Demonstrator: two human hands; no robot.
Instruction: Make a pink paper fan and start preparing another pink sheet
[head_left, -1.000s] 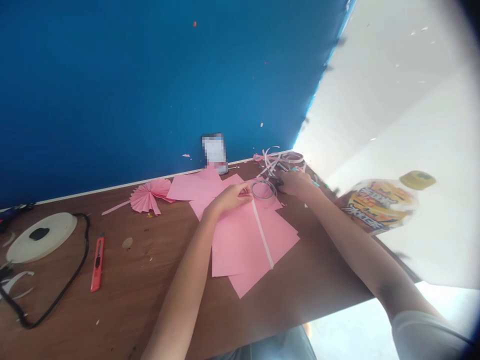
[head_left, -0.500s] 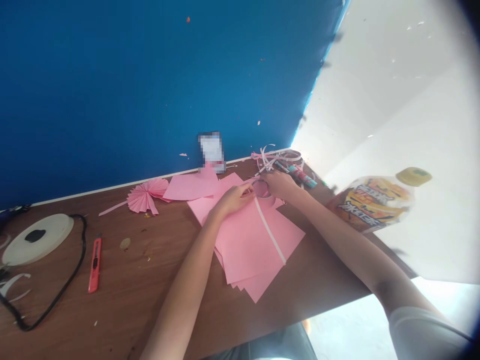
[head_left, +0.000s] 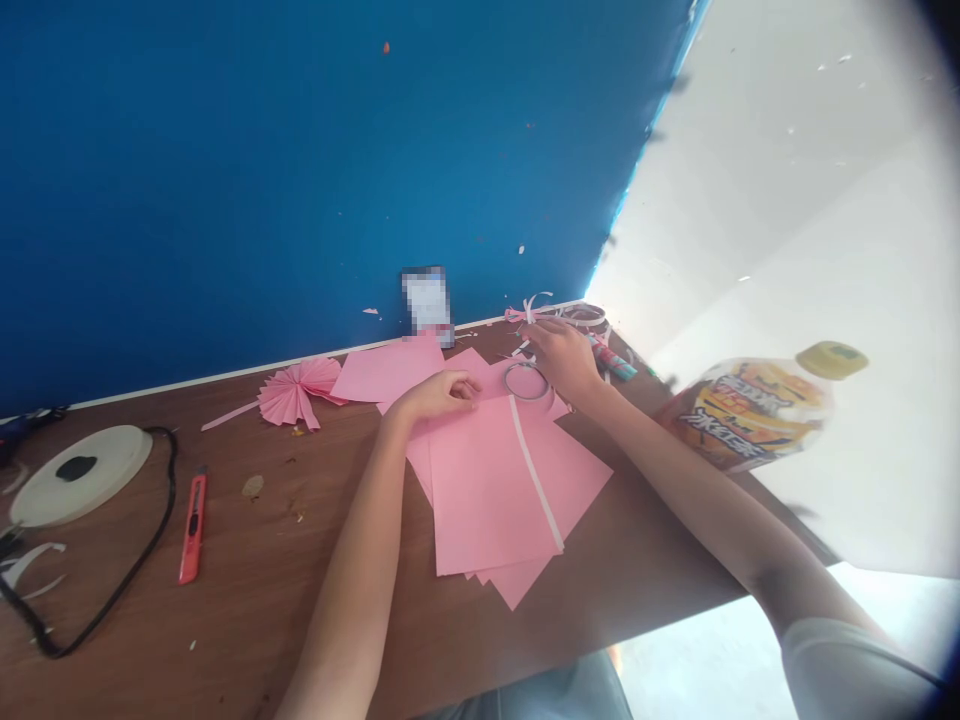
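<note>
A stack of pink paper sheets [head_left: 491, 490] lies on the brown table [head_left: 300, 590], with a white strip [head_left: 536, 472] along the top sheet's right edge. My left hand [head_left: 435, 395] rests on the far left corner of the stack, its fingers curled onto the paper. My right hand [head_left: 559, 355] hovers at the far end of the stack, fingers bent over a clear tape ring [head_left: 525, 380]. I cannot see whether it grips anything.
A folded pink paper fan [head_left: 296, 392] lies to the left. A red box cutter [head_left: 193, 515], a white round disc [head_left: 75, 475] and a black cable [head_left: 112, 590] sit further left. Paper strips [head_left: 559, 312] pile in the far corner. A labelled bottle [head_left: 757, 405] stands at the right.
My left hand slid left along the stack's far edge. The top sheet turned and squared up over the stack. My right hand drew back slightly toward the corner.
</note>
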